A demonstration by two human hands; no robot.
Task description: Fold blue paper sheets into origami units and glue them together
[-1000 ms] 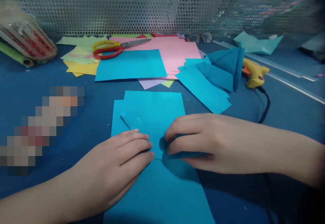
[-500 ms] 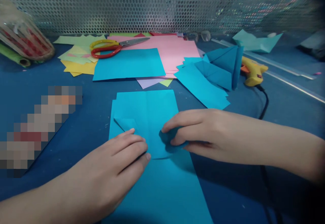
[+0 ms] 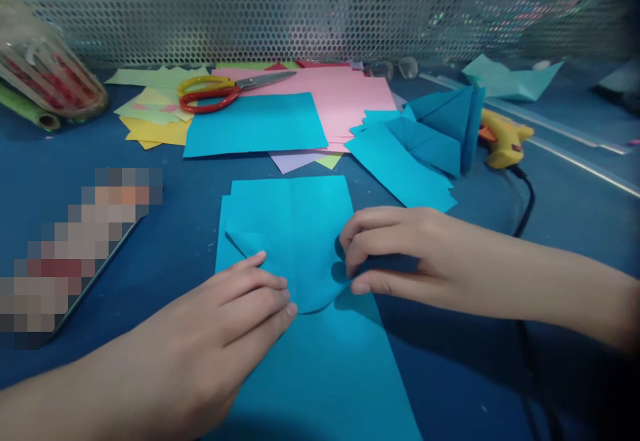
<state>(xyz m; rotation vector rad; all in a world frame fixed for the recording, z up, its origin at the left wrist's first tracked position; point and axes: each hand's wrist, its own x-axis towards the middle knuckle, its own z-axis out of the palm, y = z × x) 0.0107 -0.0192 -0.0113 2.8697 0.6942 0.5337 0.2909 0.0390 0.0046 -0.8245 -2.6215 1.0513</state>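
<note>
A blue sheet of paper (image 3: 300,228) with a crease down its middle lies on top of a longer blue sheet (image 3: 325,374). My left hand (image 3: 235,321) rests flat on the top sheet's lower left, fingers stretched and pressing down a folded-over corner flap (image 3: 245,241). At the lower right of that same sheet is my right hand (image 3: 385,254). Its thumb and bent fingers pinch the corner, and the bottom edge there curls slightly up off the sheet beneath. The fingertips partly hide the corner.
Behind lie scissors (image 3: 210,99), a blue sheet (image 3: 255,128), pink paper (image 3: 355,101) and folded blue pieces (image 3: 435,134). A yellow glue gun (image 3: 507,141) trails its cord at right. A phone-like slab (image 3: 100,268), blurred out, lies left, with a jar (image 3: 55,74) farther back.
My right hand has moved a little to the right, toward the sheet's edge, and its thumb has come up to the corner. My left hand stays on the flap.
</note>
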